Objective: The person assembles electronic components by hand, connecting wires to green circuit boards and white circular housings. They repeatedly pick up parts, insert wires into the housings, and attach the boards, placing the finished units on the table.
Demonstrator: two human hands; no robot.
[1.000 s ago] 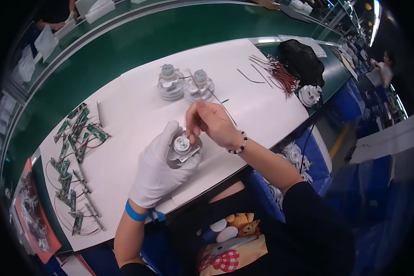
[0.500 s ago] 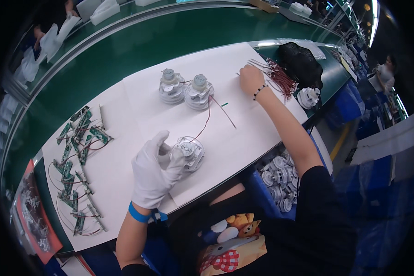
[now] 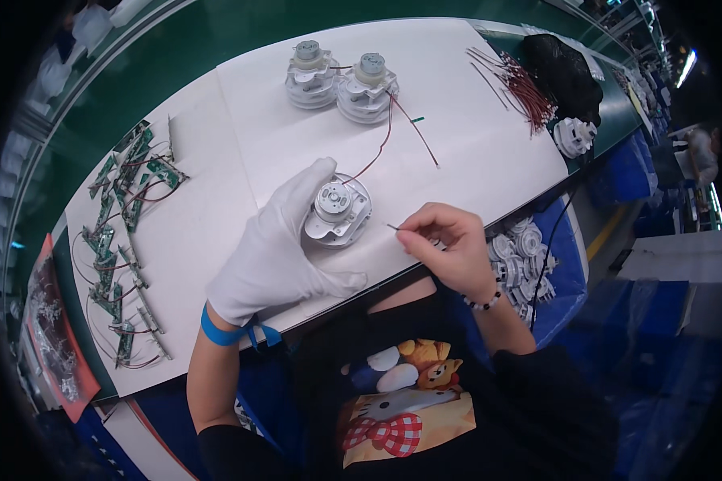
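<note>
In a white glove, my left hand (image 3: 269,248) curves round the left side of a white motor unit (image 3: 334,202) on the white table top, its fingers behind it and its thumb in front. A round metal motor sits on top of the unit. To the right, my bare right hand (image 3: 451,244) is closed in a pinch on a thin wire (image 3: 391,227), whose dark tip points at the unit. The rest of that wire is hidden by the fingers. A red-and-black lead (image 3: 387,144) runs between this unit and one of two similar units (image 3: 369,88) behind it.
Green circuit boards with wires (image 3: 124,240) lie along the left of the table. Red wires (image 3: 525,92) are bunched at the far right by a black bag (image 3: 561,76) and another white unit (image 3: 574,138). Below the right edge stands a blue bin (image 3: 565,276) of white parts.
My right hand has come back from the red wire bunch toward the motor unit, pinching a wire. My left thumb has swung away from the motor's top to the near side.
</note>
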